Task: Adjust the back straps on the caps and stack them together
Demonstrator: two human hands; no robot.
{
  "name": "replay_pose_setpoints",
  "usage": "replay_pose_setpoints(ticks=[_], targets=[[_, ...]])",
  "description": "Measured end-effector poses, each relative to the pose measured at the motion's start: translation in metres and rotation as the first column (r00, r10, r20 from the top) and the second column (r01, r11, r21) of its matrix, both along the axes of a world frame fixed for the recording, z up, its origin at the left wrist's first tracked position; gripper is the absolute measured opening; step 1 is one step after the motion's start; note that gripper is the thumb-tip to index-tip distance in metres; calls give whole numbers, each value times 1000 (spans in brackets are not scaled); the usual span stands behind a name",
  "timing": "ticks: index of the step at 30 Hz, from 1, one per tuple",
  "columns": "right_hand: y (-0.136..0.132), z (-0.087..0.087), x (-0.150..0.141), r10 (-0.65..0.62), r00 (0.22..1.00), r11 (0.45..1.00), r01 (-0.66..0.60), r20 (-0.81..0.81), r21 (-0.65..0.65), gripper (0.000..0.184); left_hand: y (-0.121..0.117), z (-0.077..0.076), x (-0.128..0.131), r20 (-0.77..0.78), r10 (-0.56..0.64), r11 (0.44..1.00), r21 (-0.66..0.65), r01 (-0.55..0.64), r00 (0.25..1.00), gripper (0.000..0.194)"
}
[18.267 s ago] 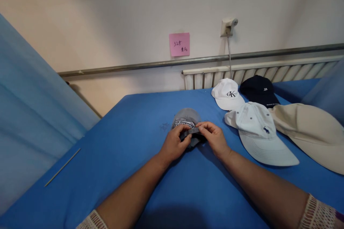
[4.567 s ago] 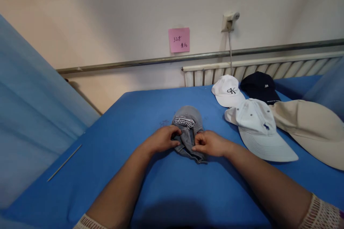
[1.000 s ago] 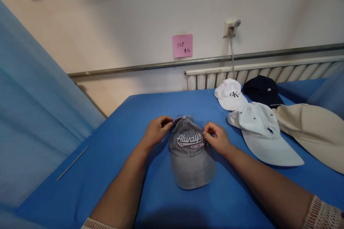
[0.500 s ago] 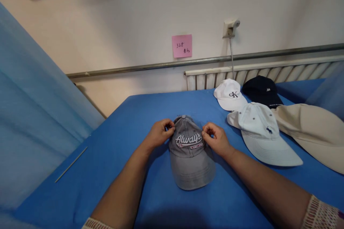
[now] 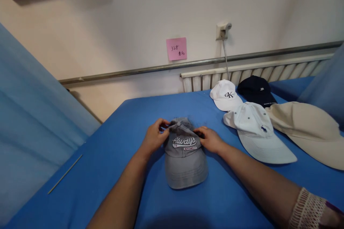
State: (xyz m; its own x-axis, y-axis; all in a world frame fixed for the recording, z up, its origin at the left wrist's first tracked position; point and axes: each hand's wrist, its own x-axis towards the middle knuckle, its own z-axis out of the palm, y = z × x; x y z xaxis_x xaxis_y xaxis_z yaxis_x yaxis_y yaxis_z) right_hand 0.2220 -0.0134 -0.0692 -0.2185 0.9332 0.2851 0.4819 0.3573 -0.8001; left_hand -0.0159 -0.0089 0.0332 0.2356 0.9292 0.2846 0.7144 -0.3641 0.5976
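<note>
A grey baseball cap (image 5: 186,168) with white "Always" lettering lies on the blue-covered table, its brim towards me. My left hand (image 5: 156,136) grips the cap's left side near the top, thumb and fingers curled at the fabric. On the other side, my right hand (image 5: 211,139) holds the cap's right edge, some fingertips hidden behind it. The crown is pinched into a fold near the top button, and its back part shows behind the fold.
To the right lie a white cap (image 5: 226,96), a dark navy cap (image 5: 256,90), a pale cap with a horse logo (image 5: 255,132) and a beige cap (image 5: 309,128). A thin stick (image 5: 65,174) rests at left, beside a blue curtain (image 5: 32,114). A radiator (image 5: 209,80) stands behind.
The fingers have shifted on the cap's sides, and its crown is now folded inward with more of the back showing. The view has shifted slightly.
</note>
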Motion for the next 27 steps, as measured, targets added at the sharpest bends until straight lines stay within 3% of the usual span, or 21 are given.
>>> replay_pose_setpoints(ticks=[4,8,21,27], targets=[[-4,15,-3,44,971,997,-58,234,52,22,-4,-2,15,-104,-140,970,184,157,985,40],[-3,22,-5,21,921,996,-52,388,70,14,-4,-7,25,-317,-205,937,210,279,926,26],[3,15,-2,25,926,990,-74,376,118,17,-2,-13,24,-358,-141,961,177,215,923,16],[-4,12,-5,-45,918,984,-26,394,174,18,-5,-14,25,-241,-62,970,214,115,968,21]])
